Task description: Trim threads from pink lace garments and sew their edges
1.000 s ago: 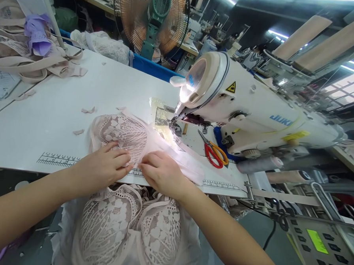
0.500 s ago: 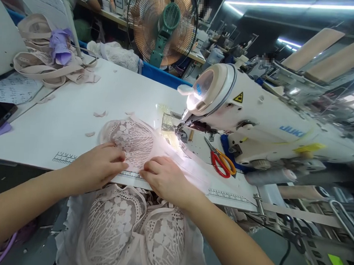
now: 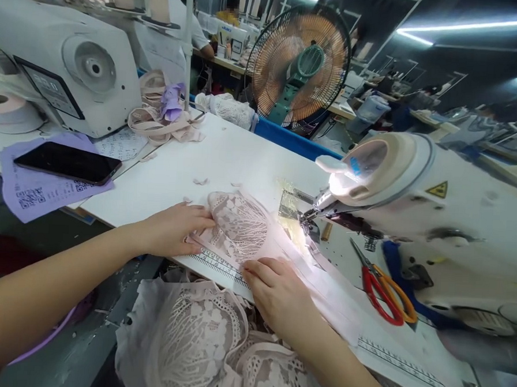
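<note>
Change: the view has been swung to the left since the earlier pictures, so that a second machine and a phone are now seen; the left hand [image 3: 174,230] has been slid out to the lace cup's left edge, and the right hand [image 3: 281,293] has been drawn back toward the desk's near edge.
Hands: two, both bare, both laid flat on fabric.
Left grip: released, the fingers spread and pressed onto the edge of the lace cup [image 3: 239,227]; nothing is clasped.
Right grip: released, the fingertips pressed down on the pale pink strip [image 3: 327,289] where it joins the cup.
Lace cup: one on the white desk [image 3: 226,157], between the two hands, just in front of the needle of the sewing machine [image 3: 435,214].
Lace pieces below: one heap of finished lace garments [image 3: 207,341] is seen under the desk's near edge, at least two cups counted.
Scissors: one pair [image 3: 386,287], red and orange handles, lying on the machine bed to the right of the right hand.
Machines: two counted, the second machine [image 3: 74,74] at far left.
Phone: one black phone [image 3: 67,163], resting on one purple sheet [image 3: 33,193].
Fan: one fan [image 3: 300,66] behind the desk.
Scraps: several small fabric scraps [image 3: 199,181] are scattered on the desk.
Straps: one tangled pile of straps [image 3: 162,116] beside the second machine.
</note>
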Demonstrator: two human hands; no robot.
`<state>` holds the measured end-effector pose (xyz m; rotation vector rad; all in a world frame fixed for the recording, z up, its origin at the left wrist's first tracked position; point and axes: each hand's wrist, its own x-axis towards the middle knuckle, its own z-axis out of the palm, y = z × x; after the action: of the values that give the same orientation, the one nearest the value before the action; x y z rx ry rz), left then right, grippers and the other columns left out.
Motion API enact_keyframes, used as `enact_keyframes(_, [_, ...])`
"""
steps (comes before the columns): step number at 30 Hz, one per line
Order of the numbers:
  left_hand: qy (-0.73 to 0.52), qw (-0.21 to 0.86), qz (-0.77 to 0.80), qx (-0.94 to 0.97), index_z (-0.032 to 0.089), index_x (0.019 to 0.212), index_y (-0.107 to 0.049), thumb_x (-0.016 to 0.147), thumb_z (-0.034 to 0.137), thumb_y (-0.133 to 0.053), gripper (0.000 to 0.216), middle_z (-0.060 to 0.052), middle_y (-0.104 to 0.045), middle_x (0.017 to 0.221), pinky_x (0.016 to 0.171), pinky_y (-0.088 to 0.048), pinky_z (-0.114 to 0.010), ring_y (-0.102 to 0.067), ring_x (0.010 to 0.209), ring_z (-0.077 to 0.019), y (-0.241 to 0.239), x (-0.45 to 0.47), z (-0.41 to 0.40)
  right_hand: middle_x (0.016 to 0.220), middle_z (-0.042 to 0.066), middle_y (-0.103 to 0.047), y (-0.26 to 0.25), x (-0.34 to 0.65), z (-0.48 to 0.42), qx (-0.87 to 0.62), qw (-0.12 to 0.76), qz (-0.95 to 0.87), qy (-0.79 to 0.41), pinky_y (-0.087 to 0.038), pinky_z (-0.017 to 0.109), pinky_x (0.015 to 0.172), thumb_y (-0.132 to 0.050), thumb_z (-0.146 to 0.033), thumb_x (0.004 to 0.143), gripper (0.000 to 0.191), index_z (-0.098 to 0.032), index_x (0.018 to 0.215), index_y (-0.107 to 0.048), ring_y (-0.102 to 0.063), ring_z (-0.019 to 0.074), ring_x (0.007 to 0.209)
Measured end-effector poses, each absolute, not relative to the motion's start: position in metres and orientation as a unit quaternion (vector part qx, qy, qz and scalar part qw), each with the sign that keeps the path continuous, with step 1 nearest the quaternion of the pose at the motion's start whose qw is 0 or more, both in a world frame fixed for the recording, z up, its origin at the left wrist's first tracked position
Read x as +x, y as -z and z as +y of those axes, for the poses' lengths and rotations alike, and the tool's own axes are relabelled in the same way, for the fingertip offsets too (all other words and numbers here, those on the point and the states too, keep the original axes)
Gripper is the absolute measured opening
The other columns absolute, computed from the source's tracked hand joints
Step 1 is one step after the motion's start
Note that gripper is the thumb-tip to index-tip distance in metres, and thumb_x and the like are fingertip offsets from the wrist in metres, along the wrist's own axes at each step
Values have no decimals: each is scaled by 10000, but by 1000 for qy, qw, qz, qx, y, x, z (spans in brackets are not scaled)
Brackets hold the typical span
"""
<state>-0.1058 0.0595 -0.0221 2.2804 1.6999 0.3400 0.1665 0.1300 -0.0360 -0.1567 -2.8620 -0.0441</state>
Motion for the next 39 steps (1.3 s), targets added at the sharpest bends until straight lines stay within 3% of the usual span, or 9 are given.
enact_keyframes(5, [-147, 126, 588, 785, 180, 1126, -536, 845, 189, -575, 284, -116, -603, 1244, 1054, -318, -528, -547, 1159, -275, 33, -114, 57, 1023, 121, -708, 35, 165, 128, -48, 160, -986, 11, -559, 351, 781, -456, -34, 873, 272, -70, 1025, -679, -615, 228, 893])
enact_keyframes(8, [-167, 119, 575, 792, 189, 1080, -531, 852, 145, -522, 233, -103, -622, 1190, 1040, -345, -483, -567, 1108, -252, 40, -117, 55, 1021, 127, -710, 34, 164, 127, -46, 166, -985, 12, -569, 349, 790, -447, -24, 873, 280, -61, 1029, -676, -623, 229, 896])
enact_keyframes(15, [-208, 132, 543, 803, 178, 860, -594, 852, 94, -431, 184, -86, -653, 956, 851, -472, -348, -597, 985, -227, 43, -115, 56, 1016, 126, -710, 33, 164, 127, -46, 159, -986, 13, -584, 347, 780, -462, -12, 851, 287, -95, 1033, -667, -635, 223, 891])
enact_keyframes(21, [-230, 161, 536, 796, 193, 806, -634, 860, 124, -473, 184, -52, -650, 948, 845, -489, -264, -608, 947, -163, 38, -123, 60, 1011, 122, -710, 31, 164, 126, -47, 158, -986, 10, -572, 341, 784, -477, 1, 836, 275, -80, 1013, -670, -635, 222, 885])
enact_keyframes(27, [-221, 140, 592, 763, 178, 842, -676, 839, 146, -502, 177, -81, -641, 990, 868, -485, -337, -588, 984, -214, 40, -121, 69, 989, 116, -712, 32, 161, 126, -43, 161, -986, 11, -572, 353, 744, -436, 5, 840, 299, -95, 996, -672, -625, 226, 855])
enact_keyframes(31, [-198, 155, 588, 769, 169, 1053, -670, 909, 201, -443, 271, -94, -652, 1122, 943, -469, -346, -585, 1081, -216, 33, -121, 63, 994, 116, -711, 32, 162, 126, -47, 158, -986, 12, -573, 347, 758, -444, 9, 837, 292, -90, 997, -667, -625, 225, 866])
enact_keyframes(35, [-147, 160, 572, 791, 183, 1250, -574, 891, 348, -554, 396, -108, -583, 1334, 1099, -316, -504, -439, 1304, -309, 27, -123, 55, 1003, 106, -711, 32, 163, 126, -47, 158, -986, 14, -573, 341, 763, -443, 5, 846, 303, -117, 1012, -666, -630, 216, 875])
enact_keyframes(39, [-89, 133, 582, 797, 191, 1294, -527, 874, 345, -593, 452, -126, -509, 1418, 1112, -248, -584, -361, 1363, -344, 32, -121, 56, 1009, 103, -712, 33, 163, 125, -52, 159, -986, 21, -573, 352, 761, -459, 0, 845, 298, -127, 1009, -672, -632, 219, 877])
